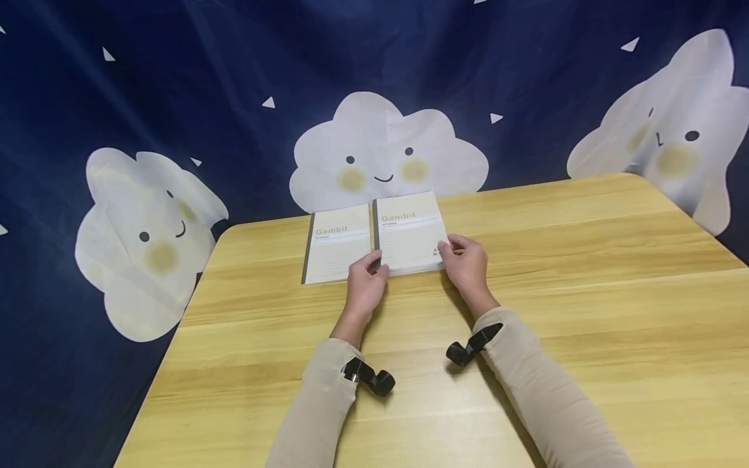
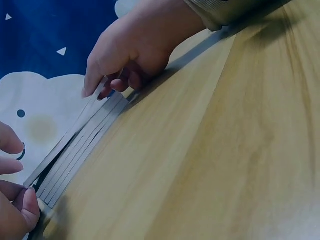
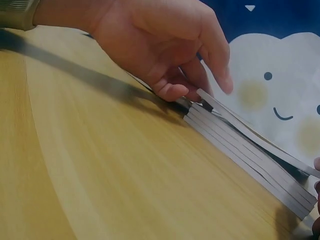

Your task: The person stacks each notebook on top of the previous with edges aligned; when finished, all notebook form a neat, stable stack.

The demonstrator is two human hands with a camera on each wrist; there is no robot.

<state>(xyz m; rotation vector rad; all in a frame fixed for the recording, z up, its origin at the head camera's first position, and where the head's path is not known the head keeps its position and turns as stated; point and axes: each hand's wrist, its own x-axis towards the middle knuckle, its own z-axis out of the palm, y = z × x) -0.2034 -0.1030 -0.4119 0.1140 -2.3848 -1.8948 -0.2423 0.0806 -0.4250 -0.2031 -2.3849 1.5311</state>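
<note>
A cream "Gambit" notebook point(image 1: 409, 227) with a dark spine tops the right-hand stack of notebooks point(image 2: 82, 155). Its near edge is raised a little, with a dark gap beneath. My left hand point(image 1: 365, 283) holds its near left corner by the spine; the left fingers point(image 3: 215, 55) partly hide that corner. At the near right corner, my right hand point(image 1: 465, 263) pinches the same notebook, the fingertips tucked under the edge in the left wrist view. Left of the stack lies another "Gambit" notebook point(image 1: 339, 247), flat in the head view.
The wooden table point(image 1: 421, 390) extends around the notebooks. Behind its far edge hangs a dark blue cloth point(image 1: 234, 52) with smiling white clouds. Black wrist cameras point(image 1: 374, 380) stick out inward from both beige sleeves.
</note>
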